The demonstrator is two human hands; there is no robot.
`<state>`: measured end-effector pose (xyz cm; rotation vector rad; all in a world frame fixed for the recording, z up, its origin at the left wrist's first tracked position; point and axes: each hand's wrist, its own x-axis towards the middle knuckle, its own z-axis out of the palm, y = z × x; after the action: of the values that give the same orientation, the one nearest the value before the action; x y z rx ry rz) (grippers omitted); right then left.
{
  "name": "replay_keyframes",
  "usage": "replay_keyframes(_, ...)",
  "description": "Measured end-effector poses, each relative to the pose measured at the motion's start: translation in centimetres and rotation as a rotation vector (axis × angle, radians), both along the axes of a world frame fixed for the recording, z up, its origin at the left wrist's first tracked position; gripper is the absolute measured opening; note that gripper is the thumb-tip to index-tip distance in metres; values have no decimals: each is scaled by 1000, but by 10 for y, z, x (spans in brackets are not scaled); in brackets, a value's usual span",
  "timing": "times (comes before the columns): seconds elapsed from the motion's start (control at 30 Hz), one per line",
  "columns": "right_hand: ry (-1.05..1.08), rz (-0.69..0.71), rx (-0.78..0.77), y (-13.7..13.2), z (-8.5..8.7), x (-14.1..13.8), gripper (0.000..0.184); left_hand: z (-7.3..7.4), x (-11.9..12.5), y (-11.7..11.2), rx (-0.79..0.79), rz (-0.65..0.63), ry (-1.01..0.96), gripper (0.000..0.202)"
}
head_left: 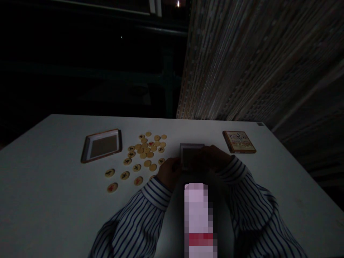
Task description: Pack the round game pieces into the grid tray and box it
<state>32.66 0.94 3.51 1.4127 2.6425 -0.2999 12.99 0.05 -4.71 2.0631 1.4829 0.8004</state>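
My left hand (168,172) and my right hand (215,157) both hold a small dark square board or folded sheet (191,154) just above the white table (53,200). Each hand grips one side of it, fingers closed on its edges. Both arms wear blue-striped white sleeves. Several round cream game discs (146,150) with black or red marks lie scattered left of my left hand; the nearest ones almost touch it.
An open shallow box tray (102,145) with a brown rim lies at the left. A printed box lid (239,141) lies at the right. Behind the table stands a woven blind or wall (255,61). The room is very dark.
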Motion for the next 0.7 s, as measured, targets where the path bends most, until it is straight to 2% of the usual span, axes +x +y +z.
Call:
replay_keyframes(0.47, -70, -16, 38, 0, 9, -4, 21, 0, -1, -3, 40, 26, 0, 28)
replay_keyframes(0.7, -82, -15, 117, 0, 9, -9, 19, 20, -11, -8, 108, 36, -1, 26)
